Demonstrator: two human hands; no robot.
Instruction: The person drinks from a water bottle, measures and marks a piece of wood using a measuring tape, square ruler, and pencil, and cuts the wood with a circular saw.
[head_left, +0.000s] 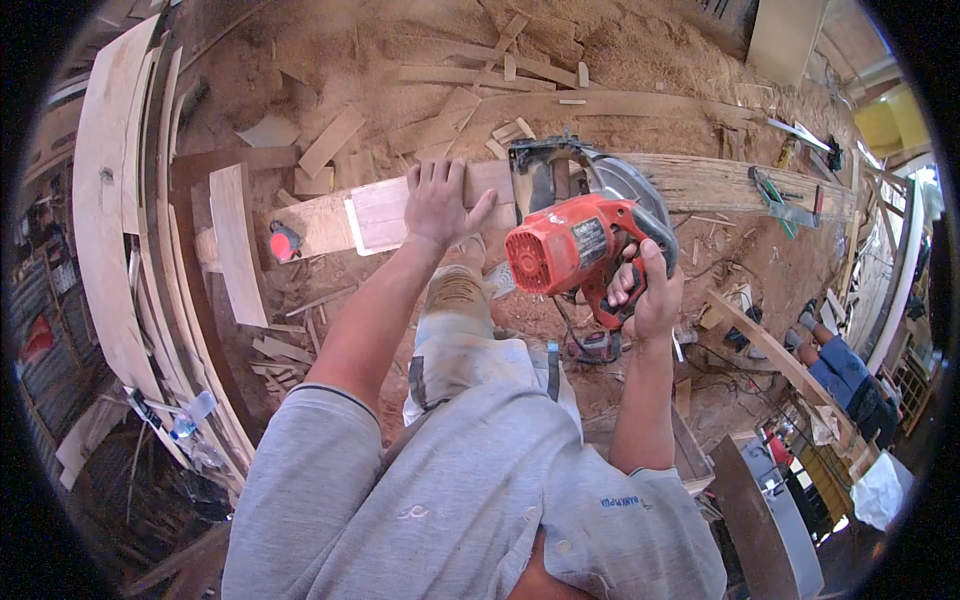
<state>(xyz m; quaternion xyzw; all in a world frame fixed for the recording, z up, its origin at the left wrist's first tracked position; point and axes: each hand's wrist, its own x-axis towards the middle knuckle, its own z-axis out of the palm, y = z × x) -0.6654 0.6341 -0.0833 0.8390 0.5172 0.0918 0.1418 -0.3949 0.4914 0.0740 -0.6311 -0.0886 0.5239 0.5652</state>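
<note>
Head view: right hand [645,290] has its grip closed around the red saw [572,243], motor end pointing left; left hand [440,203], grip wide, lies on the board [382,214], long axis running sideways.

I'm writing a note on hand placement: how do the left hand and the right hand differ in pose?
The left hand lies palm down on the short board; the right hand is wrapped around the handle of the red circular saw. The left hand's fingers are extended, while the right hand's are curled. Both are bare.
</note>
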